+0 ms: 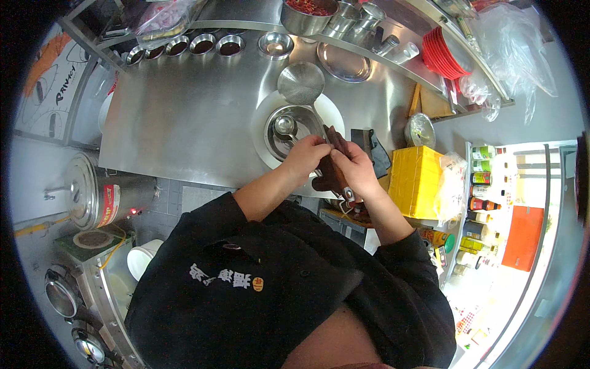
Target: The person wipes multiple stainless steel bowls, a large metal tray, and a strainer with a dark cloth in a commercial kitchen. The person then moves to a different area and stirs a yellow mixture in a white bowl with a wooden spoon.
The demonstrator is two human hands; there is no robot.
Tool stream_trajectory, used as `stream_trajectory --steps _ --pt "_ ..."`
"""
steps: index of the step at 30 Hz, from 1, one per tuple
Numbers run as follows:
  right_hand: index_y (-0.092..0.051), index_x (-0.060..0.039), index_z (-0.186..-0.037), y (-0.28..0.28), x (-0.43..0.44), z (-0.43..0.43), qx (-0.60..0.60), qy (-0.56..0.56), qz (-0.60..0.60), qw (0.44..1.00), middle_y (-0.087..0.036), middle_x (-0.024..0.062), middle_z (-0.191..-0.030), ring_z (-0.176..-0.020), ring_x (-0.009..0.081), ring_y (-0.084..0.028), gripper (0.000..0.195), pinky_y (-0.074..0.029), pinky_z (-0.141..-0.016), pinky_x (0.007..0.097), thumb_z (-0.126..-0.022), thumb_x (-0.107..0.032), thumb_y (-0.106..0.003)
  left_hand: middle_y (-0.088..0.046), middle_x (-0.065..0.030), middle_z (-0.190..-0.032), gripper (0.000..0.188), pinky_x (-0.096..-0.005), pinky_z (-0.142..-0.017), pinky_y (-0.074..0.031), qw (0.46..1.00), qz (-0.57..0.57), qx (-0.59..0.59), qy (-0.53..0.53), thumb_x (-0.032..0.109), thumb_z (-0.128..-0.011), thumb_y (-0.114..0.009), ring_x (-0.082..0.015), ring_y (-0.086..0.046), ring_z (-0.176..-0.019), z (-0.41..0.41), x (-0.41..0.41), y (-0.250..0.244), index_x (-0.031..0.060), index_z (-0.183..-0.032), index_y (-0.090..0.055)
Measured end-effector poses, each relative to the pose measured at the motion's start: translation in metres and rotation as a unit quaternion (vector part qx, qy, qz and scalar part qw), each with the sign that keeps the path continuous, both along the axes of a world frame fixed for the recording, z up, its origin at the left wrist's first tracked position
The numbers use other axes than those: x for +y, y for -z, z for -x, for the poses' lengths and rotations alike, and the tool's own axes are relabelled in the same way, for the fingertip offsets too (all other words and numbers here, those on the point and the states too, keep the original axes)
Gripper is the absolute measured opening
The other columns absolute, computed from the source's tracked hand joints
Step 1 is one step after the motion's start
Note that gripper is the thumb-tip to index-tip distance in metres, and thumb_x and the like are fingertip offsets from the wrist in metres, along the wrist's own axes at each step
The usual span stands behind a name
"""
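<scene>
My left hand [304, 159] and my right hand [357, 168] meet at the near edge of the steel counter, both gripping a dark brown cloth [326, 181]. Between them runs a wooden handle [339, 174] with a metal end, partly hidden by fingers and cloth. It appears to belong to the round mesh strainer [301, 83], whose metal shaft slants down towards my hands. A steel ladle [285, 124] rests in a steel bowl [273, 148] on a white round plate or basin [259, 131], left of my hands.
Small steel bowls of dark sauce [202, 44] line the counter's back. An oval steel tray [343, 62] lies behind the strainer. Above are a pot of dried red chillies [306, 20] and stacked red bowls [445, 53]. A yellow box [415, 182] stands right; a steel drum [124, 193], left.
</scene>
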State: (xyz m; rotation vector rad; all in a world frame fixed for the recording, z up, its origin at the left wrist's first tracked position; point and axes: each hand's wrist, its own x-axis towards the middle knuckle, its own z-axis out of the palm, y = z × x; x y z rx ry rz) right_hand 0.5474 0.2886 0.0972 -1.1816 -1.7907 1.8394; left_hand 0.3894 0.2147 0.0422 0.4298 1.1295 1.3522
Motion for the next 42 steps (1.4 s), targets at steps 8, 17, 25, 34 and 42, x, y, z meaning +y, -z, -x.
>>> stream_trajectory --steps 8,17,25,34,42 --pt "-0.069 0.0040 -0.118 -0.012 -0.010 0.009 -0.070 0.008 -0.228 0.971 -0.075 0.0121 -0.099 -0.092 0.0182 -0.070 0.032 -0.057 -0.085 0.0360 -0.107 -0.026 -0.064 -0.070 -0.0076 -0.089 0.021 -0.0349 -0.077 -0.054 0.999 -0.026 0.029 -0.003 0.015 -0.094 -0.062 -0.0181 -0.067 -0.079 0.013 -0.005 0.005 -0.0043 -0.100 -0.071" --pt "-0.061 0.0008 -0.127 -0.002 0.014 0.039 0.239 0.248 0.028 0.938 -0.071 0.0101 -0.115 -0.101 0.0175 -0.068 0.021 -0.058 -0.090 0.0340 -0.110 -0.012 -0.060 -0.075 -0.0203 -0.092 0.029 -0.0416 -0.058 -0.064 0.995 0.041 -0.076 0.052 0.015 -0.096 -0.050 -0.0328 -0.077 -0.076 0.026 -0.026 -0.041 -0.0078 -0.099 -0.068" --pt "-0.060 0.0011 -0.129 -0.008 0.020 0.048 0.289 0.274 0.036 0.917 -0.070 0.0132 -0.119 -0.106 0.0237 -0.070 0.022 -0.059 -0.095 0.0408 -0.111 -0.011 -0.056 -0.072 -0.0167 -0.090 0.028 -0.0528 -0.066 -0.067 0.997 0.045 -0.057 -0.022 0.018 -0.098 -0.054 -0.0321 -0.077 -0.080 0.056 -0.037 -0.036 -0.0021 -0.116 -0.059" --pt "-0.062 -0.0012 -0.142 0.021 -0.020 0.082 0.250 0.110 0.108 0.956 -0.070 0.0088 -0.128 -0.115 0.0170 -0.065 0.039 -0.051 -0.103 0.0325 -0.109 -0.020 -0.065 -0.065 -0.0081 -0.093 0.026 -0.0367 -0.056 -0.053 0.999 0.047 0.004 -0.019 0.017 -0.099 -0.054 -0.0181 -0.065 -0.074 0.056 -0.058 -0.032 0.0035 -0.121 -0.058" --pt "-0.066 0.0063 -0.128 0.025 -0.039 0.115 0.245 0.110 0.190 0.944 -0.072 0.0115 -0.117 -0.104 0.0195 -0.069 0.030 -0.055 -0.093 0.0333 -0.105 -0.013 -0.065 -0.062 -0.0051 -0.101 0.024 -0.0322 -0.076 -0.050 0.978 -0.069 0.196 -0.013 0.012 -0.100 -0.053 -0.0131 -0.059 -0.087 0.062 -0.064 -0.020 0.0021 -0.121 -0.055"
